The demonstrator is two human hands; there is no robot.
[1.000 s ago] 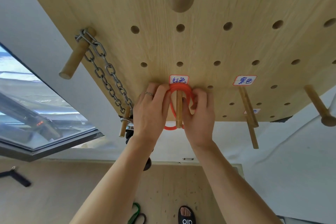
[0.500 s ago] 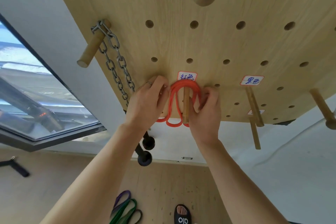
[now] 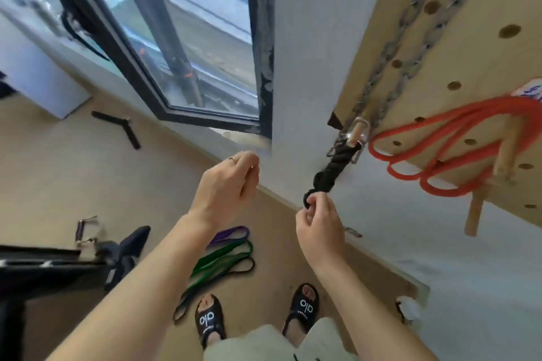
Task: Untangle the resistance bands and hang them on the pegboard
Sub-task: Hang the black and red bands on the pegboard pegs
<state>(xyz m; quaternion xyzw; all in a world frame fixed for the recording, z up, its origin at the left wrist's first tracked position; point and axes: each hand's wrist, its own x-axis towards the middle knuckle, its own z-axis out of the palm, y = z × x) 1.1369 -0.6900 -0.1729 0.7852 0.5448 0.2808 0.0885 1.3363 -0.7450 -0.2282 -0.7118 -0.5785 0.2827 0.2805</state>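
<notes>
From the head camera, your left hand point(image 3: 225, 187) hangs in the air with its fingers loosely curled, holding nothing. Your right hand point(image 3: 318, 221) is lower and to the right, with fingers curled; it appears in front of the end of the black twisted rope point(image 3: 333, 168) that hangs from the metal chain point(image 3: 390, 67), but you cannot tell whether it touches the rope. The orange looped resistance band point(image 3: 440, 152) hangs over a wooden peg point(image 3: 506, 149) on the light wooden pegboard point(image 3: 481, 47). The purple, green and black resistance bands point(image 3: 223, 261) lie together on the wooden floor point(image 3: 73, 176), just ahead of your black sandals point(image 3: 209, 322).
</notes>
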